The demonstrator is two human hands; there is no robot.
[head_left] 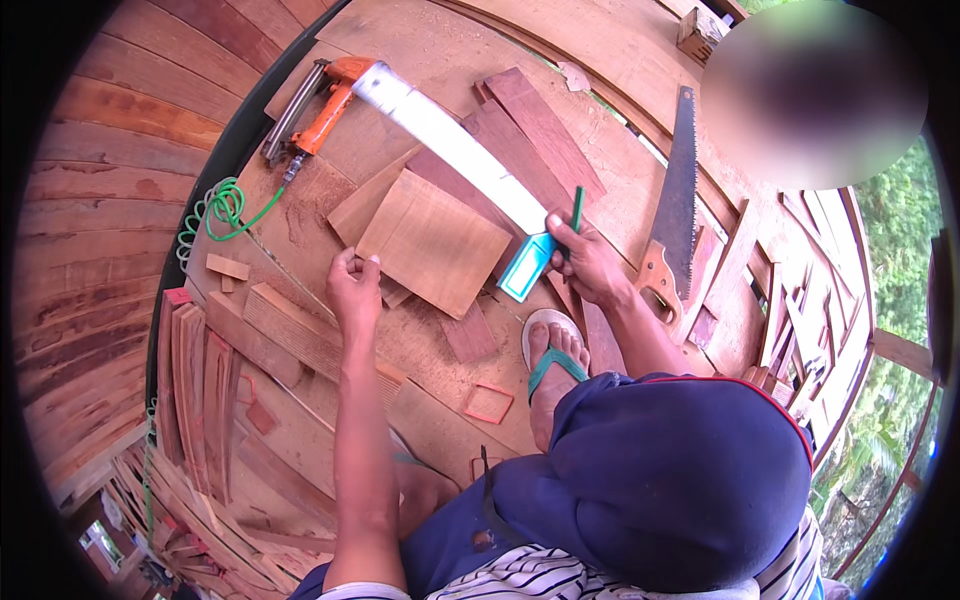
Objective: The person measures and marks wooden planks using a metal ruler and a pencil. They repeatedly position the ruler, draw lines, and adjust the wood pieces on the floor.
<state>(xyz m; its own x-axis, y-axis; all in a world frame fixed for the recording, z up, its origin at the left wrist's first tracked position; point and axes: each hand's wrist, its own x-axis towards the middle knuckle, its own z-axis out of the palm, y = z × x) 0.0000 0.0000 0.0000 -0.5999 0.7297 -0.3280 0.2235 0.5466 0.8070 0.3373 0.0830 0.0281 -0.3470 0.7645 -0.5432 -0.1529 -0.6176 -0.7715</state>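
Plywood square (432,242), pale and thin, lies flat on the wooden work floor (300,200), just ahead of the person's left hand (355,288). That hand is loosely curled with thumb and fingertips pinched together at the square's near left corner; whether it grips anything small cannot be told. A try square (455,150) with a long white blade and a turquoise stock lies across the far edge of the plywood. The right hand (588,262) is closed around a green pencil (576,215), its fingers resting by the turquoise stock. A handsaw (676,215) lies just right of that hand. An orange nail gun (318,105) with a coiled green hose (222,210) sits farther left. A sandalled foot (553,368) rests below the right hand
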